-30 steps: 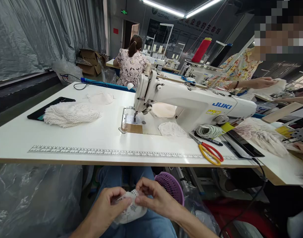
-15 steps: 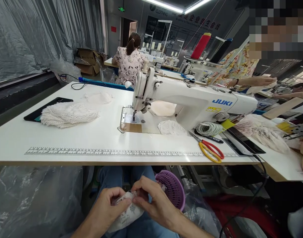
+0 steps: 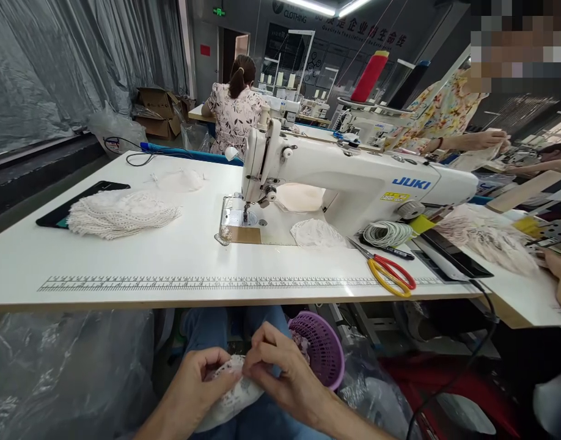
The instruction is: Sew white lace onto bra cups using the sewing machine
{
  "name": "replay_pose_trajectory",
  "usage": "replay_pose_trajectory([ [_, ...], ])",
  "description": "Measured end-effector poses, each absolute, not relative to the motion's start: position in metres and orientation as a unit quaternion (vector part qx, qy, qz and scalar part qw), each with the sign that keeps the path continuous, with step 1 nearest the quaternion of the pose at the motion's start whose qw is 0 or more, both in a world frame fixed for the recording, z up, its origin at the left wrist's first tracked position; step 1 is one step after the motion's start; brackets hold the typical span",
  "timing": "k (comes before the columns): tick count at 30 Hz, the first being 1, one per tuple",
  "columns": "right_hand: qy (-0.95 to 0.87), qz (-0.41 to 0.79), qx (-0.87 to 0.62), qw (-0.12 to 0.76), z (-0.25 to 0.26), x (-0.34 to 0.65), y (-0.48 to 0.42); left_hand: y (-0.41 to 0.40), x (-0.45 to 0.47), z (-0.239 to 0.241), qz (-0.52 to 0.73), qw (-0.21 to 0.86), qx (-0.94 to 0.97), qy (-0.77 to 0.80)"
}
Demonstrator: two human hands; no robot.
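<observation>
Over my lap, below the table edge, my left hand (image 3: 195, 382) pinches a white lace-edged fabric piece (image 3: 232, 400) between thumb and fingers. My right hand (image 3: 280, 370) closes on the same fabric's upper right edge, its fingertips pressed together. Part of the cloth lies hidden behind both hands. Above them on the table stands a white sewing machine (image 3: 344, 183), with a small white lace piece (image 3: 318, 233) beside its base. To the left a stack of white lace pieces (image 3: 124, 212) rests partly over a dark flat object (image 3: 51, 214).
Scissors (image 3: 390, 275) with red and yellow handles lie near the table's front edge, beside a coil of cord (image 3: 387, 236). A printed ruler (image 3: 170, 283) runs along that edge. Below stands a purple basket (image 3: 324, 351). Co-workers sit or stand beyond and at right.
My right hand's fingers have curled in more at the fabric's edge. My left hand keeps its pinch. The view has shifted slightly, and the co-worker at right has lowered the hands a little.
</observation>
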State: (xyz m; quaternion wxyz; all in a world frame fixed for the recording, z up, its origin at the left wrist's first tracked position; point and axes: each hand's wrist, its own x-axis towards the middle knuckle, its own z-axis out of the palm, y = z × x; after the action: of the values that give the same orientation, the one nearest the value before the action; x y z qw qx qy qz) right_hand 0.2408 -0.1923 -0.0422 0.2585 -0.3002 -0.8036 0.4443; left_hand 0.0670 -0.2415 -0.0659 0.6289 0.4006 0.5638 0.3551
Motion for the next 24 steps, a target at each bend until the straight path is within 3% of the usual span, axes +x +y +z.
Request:
replay_pose_trajectory([
  [9, -0.660, 0.631, -0.341, 0.223, -0.0472, 0.2401, -0.1866, -0.2423, 0.0663, -0.0647, 0.313, 0.646, 0.411, 0.562],
  [24, -0.595, 0.682, -0.350, 0.241, -0.0495, 0.2383, -0.1874, -0.2412, 0.0615, -0.0653, 0.325, 0.652, 0.435, 0.529],
])
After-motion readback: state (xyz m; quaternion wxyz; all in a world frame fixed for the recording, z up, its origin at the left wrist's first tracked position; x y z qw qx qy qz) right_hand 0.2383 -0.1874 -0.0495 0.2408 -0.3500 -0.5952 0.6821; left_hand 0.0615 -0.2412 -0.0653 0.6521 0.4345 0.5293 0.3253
